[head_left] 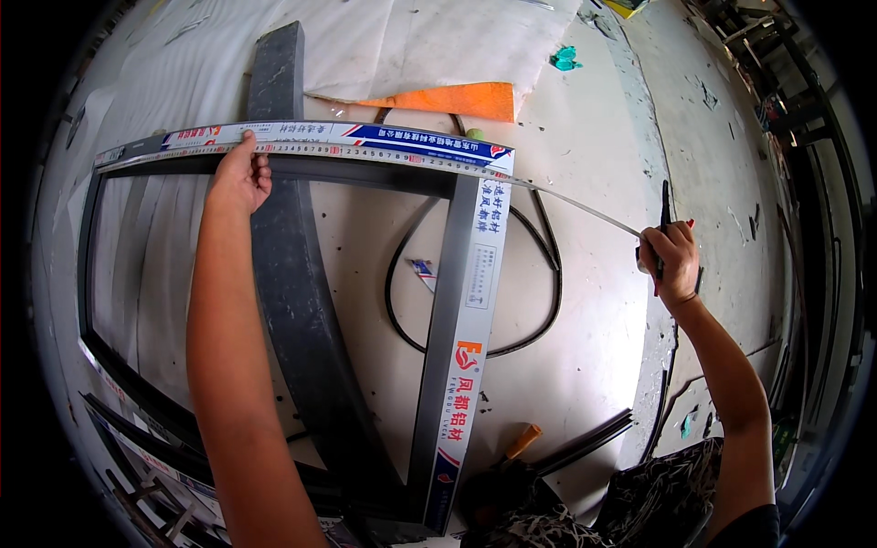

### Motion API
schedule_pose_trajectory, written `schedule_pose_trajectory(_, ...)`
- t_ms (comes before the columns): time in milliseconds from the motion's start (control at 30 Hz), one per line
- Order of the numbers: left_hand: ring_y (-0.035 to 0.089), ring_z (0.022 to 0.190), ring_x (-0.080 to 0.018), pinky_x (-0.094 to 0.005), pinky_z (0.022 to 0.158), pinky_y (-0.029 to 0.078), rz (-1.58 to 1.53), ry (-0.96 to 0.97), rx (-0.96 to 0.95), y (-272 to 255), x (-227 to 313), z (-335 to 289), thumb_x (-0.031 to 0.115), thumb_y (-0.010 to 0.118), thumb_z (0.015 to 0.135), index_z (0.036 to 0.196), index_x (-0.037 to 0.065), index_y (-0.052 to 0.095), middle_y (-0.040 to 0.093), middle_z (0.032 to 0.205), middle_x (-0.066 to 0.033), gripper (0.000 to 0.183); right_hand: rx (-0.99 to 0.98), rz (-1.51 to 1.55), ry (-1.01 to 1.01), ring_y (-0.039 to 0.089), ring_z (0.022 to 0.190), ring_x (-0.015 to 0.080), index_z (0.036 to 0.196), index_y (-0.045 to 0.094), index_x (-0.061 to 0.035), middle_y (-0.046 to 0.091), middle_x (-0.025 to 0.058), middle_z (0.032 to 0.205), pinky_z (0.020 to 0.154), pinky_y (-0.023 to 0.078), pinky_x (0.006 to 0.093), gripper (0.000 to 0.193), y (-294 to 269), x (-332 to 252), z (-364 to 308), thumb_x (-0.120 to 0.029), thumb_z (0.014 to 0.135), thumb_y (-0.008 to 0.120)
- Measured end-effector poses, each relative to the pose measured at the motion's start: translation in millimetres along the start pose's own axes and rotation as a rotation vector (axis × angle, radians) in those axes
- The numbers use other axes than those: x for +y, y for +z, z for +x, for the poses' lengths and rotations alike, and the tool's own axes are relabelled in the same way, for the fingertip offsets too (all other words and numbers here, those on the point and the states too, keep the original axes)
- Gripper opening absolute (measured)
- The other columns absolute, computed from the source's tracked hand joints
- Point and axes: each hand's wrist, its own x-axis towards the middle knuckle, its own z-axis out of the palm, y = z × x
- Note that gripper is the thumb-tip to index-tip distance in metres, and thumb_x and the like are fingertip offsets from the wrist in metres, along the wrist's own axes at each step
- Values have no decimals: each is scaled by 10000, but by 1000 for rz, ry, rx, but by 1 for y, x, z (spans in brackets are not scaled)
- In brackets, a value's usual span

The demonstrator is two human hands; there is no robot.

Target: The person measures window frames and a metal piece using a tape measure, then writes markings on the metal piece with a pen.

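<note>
A dark grey metal frame (457, 274) with printed protective film lies flat before me. Along its far bar stretches the pale blade of a tape measure (365, 153), running past the right corner to my right hand. My left hand (242, 173) is closed at the far bar, one digit pressing the blade against it and the other fingers curled. Off to the right, my right hand (671, 260) is closed around the tape measure's end, its case mostly hidden by the fingers. A thin black stick-like thing (665, 205) with red bits nearby also pokes out of that hand.
Under the frame runs a dark grey beam (297, 265). A black cable (555, 274) loops beneath the right bar. Beyond lies an orange piece (466, 99) and a green scrap (565, 58). Dark strips (585, 443) and an orange handle (523, 440) are close to me.
</note>
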Motion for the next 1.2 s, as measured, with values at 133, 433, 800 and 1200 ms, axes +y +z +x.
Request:
schedule_pose_trajectory(133,407,528,-99,-233,491,316,-28,7,-7,1,-1,-3,517,646,937,742,147,545,474,603,41,430,-14,-6,12,518,685,243,799,656,-99,532,46,668,602,457,376,163,1,-2,-1,-50,686,764)
schedule_pose_trajectory(433,403,528,-102,-235,493,316,-27,4,0,2,-2,-5,514,642,941,755,148,541,473,612,39,422,-26,14,25,520,686,243,797,652,-96,530,50,673,605,453,378,172,3,-3,-3,-37,675,758)
schedule_pose_trajectory(800,425,499,-105,-238,443,315,44,-18,39,-1,8,7,534,607,954,769,143,568,496,619,33,434,-54,82,33,526,709,259,796,653,-93,521,62,685,621,456,385,156,-8,-5,6,-29,692,750)
schedule_pose_trajectory(1200,413,459,-114,-254,405,320,25,84,187,54,-106,-112,459,666,941,706,87,549,501,586,6,455,-327,632,142,565,679,257,817,666,-2,637,97,704,691,442,363,48,-50,-14,-45,-14,781,695)
